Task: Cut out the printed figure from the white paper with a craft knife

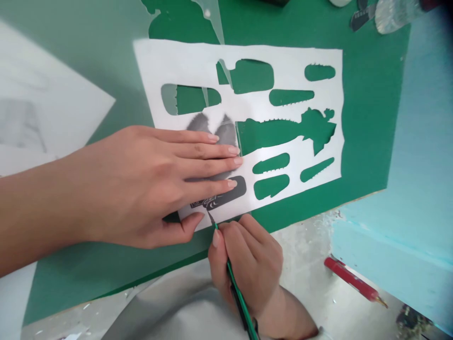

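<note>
A white sheet of paper [290, 71] with printed dark shapes and several cut-out openings lies on a green board [371, 118]. My left hand [138, 179] rests flat on the sheet's left half, fingers stretched out over the grey printed figure. Below those fingers, a dark rounded printed shape [239, 189] shows in part. Gripped in my right hand [249, 259] is a slim green craft knife [235, 285]. Its blade tip touches the paper beside the small dark print, close to my left thumb. Part of the print is hidden under my left hand.
Another white sheet [78, 89] lies at the left. A clear plastic bottle [396, 14] and a dark flat object [363, 18] are at the top right. A red pen-like thing [354, 278] with a pointed tip lies beyond the board's near edge, beside a light blue surface [399, 226].
</note>
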`<state>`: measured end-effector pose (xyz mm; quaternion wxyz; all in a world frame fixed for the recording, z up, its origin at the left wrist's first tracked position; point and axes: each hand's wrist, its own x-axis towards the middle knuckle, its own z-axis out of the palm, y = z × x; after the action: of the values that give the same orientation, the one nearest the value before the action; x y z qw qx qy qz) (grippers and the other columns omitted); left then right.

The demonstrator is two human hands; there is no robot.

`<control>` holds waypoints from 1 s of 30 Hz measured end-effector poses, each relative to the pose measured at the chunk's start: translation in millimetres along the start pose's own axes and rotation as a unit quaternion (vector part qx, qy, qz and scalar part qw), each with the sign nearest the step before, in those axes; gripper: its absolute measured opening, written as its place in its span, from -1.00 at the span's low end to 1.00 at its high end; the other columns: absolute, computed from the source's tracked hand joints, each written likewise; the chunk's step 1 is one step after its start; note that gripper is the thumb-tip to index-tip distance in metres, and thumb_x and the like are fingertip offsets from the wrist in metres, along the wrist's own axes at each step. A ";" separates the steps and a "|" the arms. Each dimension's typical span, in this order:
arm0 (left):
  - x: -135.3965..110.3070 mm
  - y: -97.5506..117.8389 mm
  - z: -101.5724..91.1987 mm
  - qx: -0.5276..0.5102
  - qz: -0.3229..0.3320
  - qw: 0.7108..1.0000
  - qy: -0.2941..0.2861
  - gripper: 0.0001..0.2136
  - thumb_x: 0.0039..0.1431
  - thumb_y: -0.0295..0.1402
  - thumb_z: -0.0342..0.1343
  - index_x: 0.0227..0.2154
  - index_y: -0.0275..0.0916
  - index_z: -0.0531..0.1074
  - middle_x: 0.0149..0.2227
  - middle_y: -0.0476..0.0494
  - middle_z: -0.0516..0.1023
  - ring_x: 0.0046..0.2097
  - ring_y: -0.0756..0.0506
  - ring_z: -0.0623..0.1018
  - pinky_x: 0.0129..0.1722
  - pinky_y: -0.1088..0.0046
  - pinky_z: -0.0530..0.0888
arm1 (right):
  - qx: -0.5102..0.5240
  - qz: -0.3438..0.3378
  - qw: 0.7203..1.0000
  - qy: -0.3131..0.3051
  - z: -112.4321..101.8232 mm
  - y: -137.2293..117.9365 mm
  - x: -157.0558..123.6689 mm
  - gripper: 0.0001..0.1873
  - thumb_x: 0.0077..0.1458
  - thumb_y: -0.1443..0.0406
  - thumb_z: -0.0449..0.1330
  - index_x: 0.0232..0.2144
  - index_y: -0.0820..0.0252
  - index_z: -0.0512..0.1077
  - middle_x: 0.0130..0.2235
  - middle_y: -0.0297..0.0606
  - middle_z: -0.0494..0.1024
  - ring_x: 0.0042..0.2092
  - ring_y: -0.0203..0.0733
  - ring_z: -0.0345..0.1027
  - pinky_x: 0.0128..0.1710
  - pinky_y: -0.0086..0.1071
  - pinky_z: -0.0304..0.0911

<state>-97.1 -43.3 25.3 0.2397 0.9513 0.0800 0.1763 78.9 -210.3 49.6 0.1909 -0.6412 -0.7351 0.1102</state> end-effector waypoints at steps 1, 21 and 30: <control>0.2 0.1 0.0 -0.001 0.000 1.000 -0.004 -0.57 0.52 -0.19 0.00 0.26 -0.25 0.53 0.39 -0.10 0.48 0.46 -0.08 0.40 0.55 0.37 0.15 | 0.001 -0.003 1.000 0.000 0.2 0.3 -0.5 -0.60 0.46 0.42 0.04 -0.49 0.10 0.28 -0.56 -0.36 0.33 -0.44 -0.21 0.10 -0.41 -0.26 0.06; -2.5 -0.6 0.4 -0.010 -0.002 1.000 -0.002 -0.57 0.51 -0.19 0.02 0.28 -0.25 0.51 0.42 -0.13 0.44 0.49 -0.07 0.36 0.56 0.33 0.18 | -0.004 -0.022 1.000 0.001 0.8 3.0 -2.6 -0.63 0.48 0.41 0.04 -0.45 0.09 0.27 -0.55 -0.38 0.34 -0.44 -0.21 0.08 -0.39 -0.27 0.06; -0.6 0.1 2.0 -0.012 -0.005 1.000 -0.003 -0.58 0.49 -0.23 0.05 0.27 -0.25 0.51 0.41 -0.11 0.45 0.48 -0.07 0.38 0.55 0.30 0.22 | -0.002 -0.026 1.000 -0.002 1.6 4.0 -4.0 -0.60 0.48 0.41 0.03 -0.47 0.10 0.30 -0.55 -0.35 0.35 -0.43 -0.18 0.06 -0.44 -0.23 0.07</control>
<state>-96.9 -44.4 23.5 0.2526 0.9483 0.0824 0.1734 82.2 -213.5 46.0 0.1912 -0.6218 -0.7521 0.1051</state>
